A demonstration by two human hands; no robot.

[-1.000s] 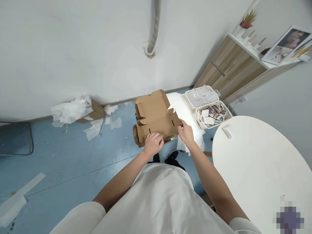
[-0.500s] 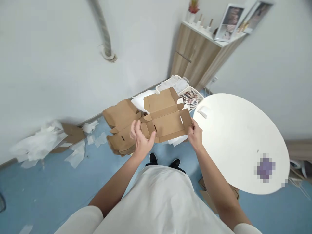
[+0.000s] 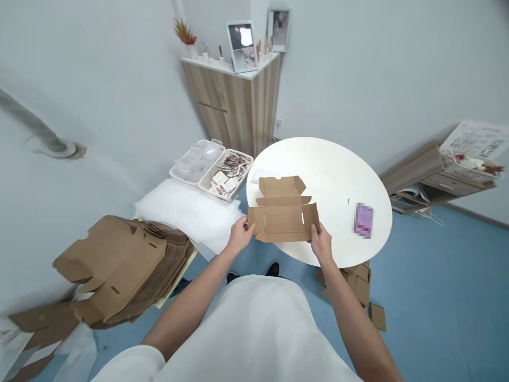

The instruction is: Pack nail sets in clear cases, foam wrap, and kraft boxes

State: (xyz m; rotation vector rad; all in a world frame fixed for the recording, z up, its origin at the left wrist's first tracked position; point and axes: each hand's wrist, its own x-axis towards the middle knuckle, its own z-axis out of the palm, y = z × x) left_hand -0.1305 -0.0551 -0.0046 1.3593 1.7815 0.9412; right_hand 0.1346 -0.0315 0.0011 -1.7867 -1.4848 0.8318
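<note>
An unfolded brown cardboard box (image 3: pixel 283 218) is held flat between my two hands, over the near left part of the round white table (image 3: pixel 330 175). My left hand (image 3: pixel 240 233) pinches its left side flap. On the other side, my right hand (image 3: pixel 321 243) grips the right flap, thumb on top. The lid panel points away from me, and slots show near the side folds. To my left lies a thick stack of similar flat cardboard boxes (image 3: pixel 127 265).
White packing sheets (image 3: pixel 186 212) lie beyond the stack. Behind them stand a basket of printed cards (image 3: pixel 228 175) and a basket of clear plastic (image 3: pixel 199 159). A blurred purple item (image 3: pixel 363 220) rests on the table. Cardboard boxes (image 3: pixel 356 281) sit beneath the table.
My view has swung right, and the cardboard box has come from beside the stack to over the table. My left hand, apart from the left flap before, now grips it.
</note>
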